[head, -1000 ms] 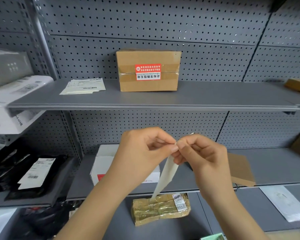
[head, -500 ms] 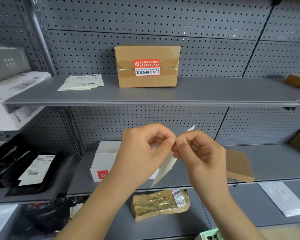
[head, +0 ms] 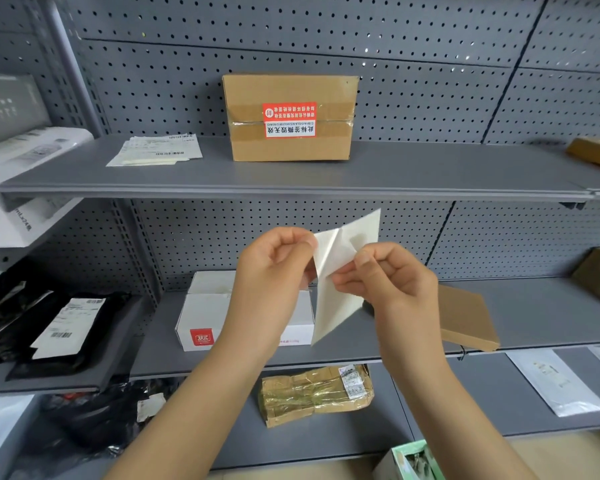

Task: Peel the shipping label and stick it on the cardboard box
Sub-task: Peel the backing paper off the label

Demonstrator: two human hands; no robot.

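Observation:
A brown cardboard box [head: 291,147] with a red-and-white sticker stands on the upper shelf, straight ahead. Below it, in front of the middle shelf, I hold a white shipping label sheet [head: 333,306] between both hands. My left hand [head: 271,268] pinches a glossy corner layer that curls away from the sheet at its top. My right hand [head: 392,275] pinches the other layer just beside it. The sheet's lower tip hangs free, its upper corner sticks up to the right.
Loose label sheets [head: 156,150] lie on the upper shelf [head: 291,181] left of the box. A white carton [head: 205,317] and a flat brown parcel [head: 465,320] sit on the middle shelf, a taped brown packet [head: 316,393] below. Black mailer bags [head: 59,327] lie at left.
The two layers of the sheet have come apart at the top corner, and the sheet has swung up and opened out between my hands. My hands have drawn slightly apart.

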